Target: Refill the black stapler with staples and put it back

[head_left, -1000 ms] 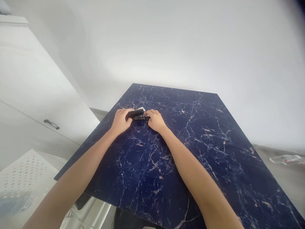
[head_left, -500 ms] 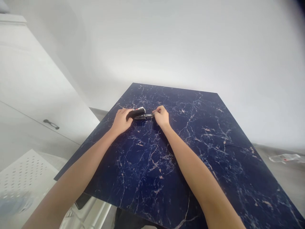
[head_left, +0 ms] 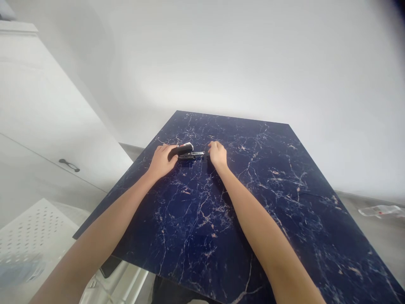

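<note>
A black stapler (head_left: 185, 150) with a white patch on its top lies on the table, its upper arm raised and its metal staple channel (head_left: 198, 154) sticking out to the right. My left hand (head_left: 162, 160) is wrapped around the stapler's left end, with the thumb on the near side. Just right of the channel's tip, my right hand (head_left: 217, 154) hovers with loosely curled fingers, a small gap between them and the metal. No object shows in those fingers, though the palm side is partly hidden.
The dark blue marbled table (head_left: 202, 219) stands by a white wall (head_left: 240, 59). On the left is a white cabinet (head_left: 41, 105) with a dark handle (head_left: 68, 165), above a perforated white surface (head_left: 34, 228). A clear plastic item (head_left: 379, 210) lies low at the right.
My right hand has moved slightly right, away from the staple channel, baring its tip, and its fingers have loosened. My left hand and the stapler have stayed in place.
</note>
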A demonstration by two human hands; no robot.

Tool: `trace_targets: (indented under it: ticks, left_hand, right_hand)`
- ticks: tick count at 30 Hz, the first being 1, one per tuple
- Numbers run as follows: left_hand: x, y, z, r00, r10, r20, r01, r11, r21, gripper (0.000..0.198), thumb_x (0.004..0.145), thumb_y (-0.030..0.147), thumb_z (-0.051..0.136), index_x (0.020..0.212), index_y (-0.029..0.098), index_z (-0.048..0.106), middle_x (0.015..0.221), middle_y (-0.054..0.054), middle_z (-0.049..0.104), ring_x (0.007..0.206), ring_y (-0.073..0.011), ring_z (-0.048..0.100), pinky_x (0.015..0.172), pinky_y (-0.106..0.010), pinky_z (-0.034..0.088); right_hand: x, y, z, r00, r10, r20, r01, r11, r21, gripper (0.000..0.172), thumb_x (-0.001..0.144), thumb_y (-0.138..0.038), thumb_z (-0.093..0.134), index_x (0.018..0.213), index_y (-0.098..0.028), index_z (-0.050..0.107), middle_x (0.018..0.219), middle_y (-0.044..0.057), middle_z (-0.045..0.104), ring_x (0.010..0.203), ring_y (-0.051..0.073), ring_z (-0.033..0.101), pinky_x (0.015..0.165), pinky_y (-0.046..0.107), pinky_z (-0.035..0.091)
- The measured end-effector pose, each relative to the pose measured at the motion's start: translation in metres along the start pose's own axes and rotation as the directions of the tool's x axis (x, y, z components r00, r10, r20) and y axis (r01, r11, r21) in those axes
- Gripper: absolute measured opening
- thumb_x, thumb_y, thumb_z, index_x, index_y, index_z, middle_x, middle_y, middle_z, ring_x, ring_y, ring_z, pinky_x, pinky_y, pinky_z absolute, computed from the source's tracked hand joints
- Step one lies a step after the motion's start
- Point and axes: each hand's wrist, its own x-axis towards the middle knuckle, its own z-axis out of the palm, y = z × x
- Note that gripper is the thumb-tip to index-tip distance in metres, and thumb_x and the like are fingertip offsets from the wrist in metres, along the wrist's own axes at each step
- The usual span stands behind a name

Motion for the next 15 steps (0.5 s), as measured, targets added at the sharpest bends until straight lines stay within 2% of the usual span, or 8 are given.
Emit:
trace_targets:
  ticks: [3, 6, 10, 12, 15]
  left_hand:
    - [0.000, 0.004, 0.000, 1.000, -0.021, -0.020, 0.022, 0.998, 0.061, 0.035, 0.096, 0.036, 0.060, 0.127, 0.022, 0.067, 0.119, -0.011, 0.072, 0.114, -0.0347, 0.060, 0.105, -0.052, 0.046]
    - [0.000, 0.009, 0.002, 0.999, -0.026, -0.027, 0.029, 0.996, 0.090, 0.034, 0.096, 0.037, 0.060, 0.125, 0.021, 0.067, 0.116, -0.012, 0.071, 0.113, -0.0360, 0.060, 0.103, -0.053, 0.046]
    - [0.001, 0.013, 0.005, 0.999, -0.030, -0.021, 0.031, 0.997, 0.073, 0.032, 0.094, 0.035, 0.061, 0.122, 0.021, 0.067, 0.114, -0.012, 0.071, 0.111, -0.0349, 0.061, 0.102, -0.052, 0.046]
    - [0.001, 0.015, 0.004, 0.999, -0.029, -0.014, 0.030, 0.998, 0.061, 0.032, 0.093, 0.035, 0.063, 0.121, 0.022, 0.067, 0.113, -0.011, 0.072, 0.111, -0.0343, 0.062, 0.102, -0.051, 0.046]
    - [0.002, 0.012, -0.001, 0.999, -0.025, -0.037, 0.026, 0.999, 0.039, 0.030, 0.097, 0.039, 0.059, 0.120, 0.023, 0.069, 0.114, -0.010, 0.073, 0.112, -0.0332, 0.062, 0.105, -0.050, 0.045]
  right_hand:
    - [-0.009, -0.016, 0.007, 0.998, 0.054, -0.016, -0.056, 0.989, -0.137, 0.043, 0.104, -0.047, 0.042, 0.092, -0.018, 0.071, 0.095, 0.022, 0.075, 0.106, 0.037, 0.072, 0.096, 0.047, 0.052]
    - [-0.019, -0.029, 0.012, 0.998, 0.055, 0.028, -0.048, 0.975, -0.216, 0.043, 0.105, -0.042, 0.041, 0.091, -0.016, 0.073, 0.097, 0.025, 0.075, 0.108, 0.040, 0.071, 0.100, 0.052, 0.049]
    - [-0.026, -0.039, 0.014, 0.988, 0.012, 0.154, 0.021, 0.977, -0.214, 0.026, 0.097, -0.030, 0.052, 0.086, -0.021, 0.074, 0.097, 0.016, 0.078, 0.102, 0.036, 0.073, 0.098, 0.047, 0.052]
    - [-0.026, -0.040, 0.016, 0.981, -0.001, 0.193, 0.036, 0.983, -0.179, 0.017, 0.092, -0.027, 0.058, 0.090, -0.024, 0.075, 0.097, 0.012, 0.079, 0.101, 0.034, 0.074, 0.096, 0.043, 0.053]
    - [-0.024, -0.035, 0.021, 0.987, 0.034, 0.157, -0.015, 0.992, -0.122, 0.027, 0.093, -0.026, 0.055, 0.112, -0.024, 0.074, 0.101, 0.010, 0.079, 0.104, 0.031, 0.074, 0.096, 0.042, 0.055]
